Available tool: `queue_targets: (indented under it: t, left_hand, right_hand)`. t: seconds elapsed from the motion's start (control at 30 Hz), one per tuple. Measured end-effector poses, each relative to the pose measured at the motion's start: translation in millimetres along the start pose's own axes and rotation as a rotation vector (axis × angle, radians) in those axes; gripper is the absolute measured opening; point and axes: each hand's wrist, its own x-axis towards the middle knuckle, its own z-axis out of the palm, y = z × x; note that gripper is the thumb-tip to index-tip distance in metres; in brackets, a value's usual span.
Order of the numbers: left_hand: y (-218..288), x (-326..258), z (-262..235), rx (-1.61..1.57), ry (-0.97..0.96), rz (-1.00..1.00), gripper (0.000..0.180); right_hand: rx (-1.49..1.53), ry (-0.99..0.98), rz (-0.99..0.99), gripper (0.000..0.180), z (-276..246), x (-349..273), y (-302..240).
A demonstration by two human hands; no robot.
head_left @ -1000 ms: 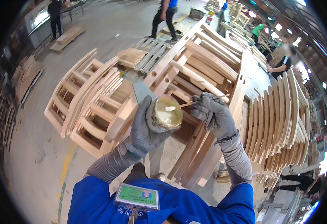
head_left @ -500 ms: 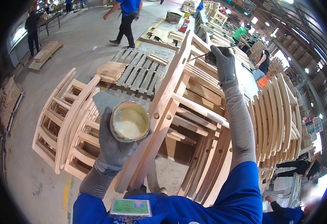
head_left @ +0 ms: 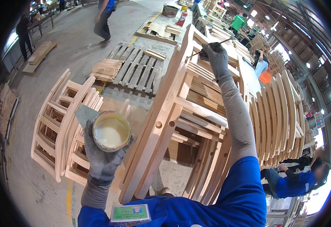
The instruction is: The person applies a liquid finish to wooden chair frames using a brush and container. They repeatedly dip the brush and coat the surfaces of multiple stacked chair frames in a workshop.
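Observation:
My left hand [head_left: 103, 160], in a grey glove, is closed round a small round tub [head_left: 111, 148] of creamy, pale yellow liquid [head_left: 111, 131]. A flat grey piece with a pointed corner [head_left: 86, 115] sticks out between that hand and the tub; its kind I cannot make out. My right hand [head_left: 216, 59], also gloved, pinches a thin dark stick [head_left: 225, 41] at the far end of a wooden chair frame [head_left: 156, 117]. The stick's thin tip is close to the frame's upper rail; whether it touches I cannot tell.
More chair frames stand at left [head_left: 62, 132] and in a row at right [head_left: 277, 121]. A slatted pallet [head_left: 137, 72] with wood strips [head_left: 107, 69] lies beyond. One person [head_left: 104, 20] walks at the far left; another in blue [head_left: 296, 183] is at lower right.
My left hand has moved left and slightly down with the tub, away from the frame. My right hand has shifted slightly left. The walking person has moved left.

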Motion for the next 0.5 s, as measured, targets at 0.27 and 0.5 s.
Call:
queue_targets:
  t: [0.27,0.5]
  left_hand:
    - [-3,3,-4,0.021,-0.082,-0.016,0.054]
    - [-4,-8,2,0.022,0.018,0.020,0.051]
  right_hand:
    - [0.021,-0.105,0.015,0.021,-6,-2,-11]
    - [0.030,-0.125,0.099,0.018,12,-9,-23]
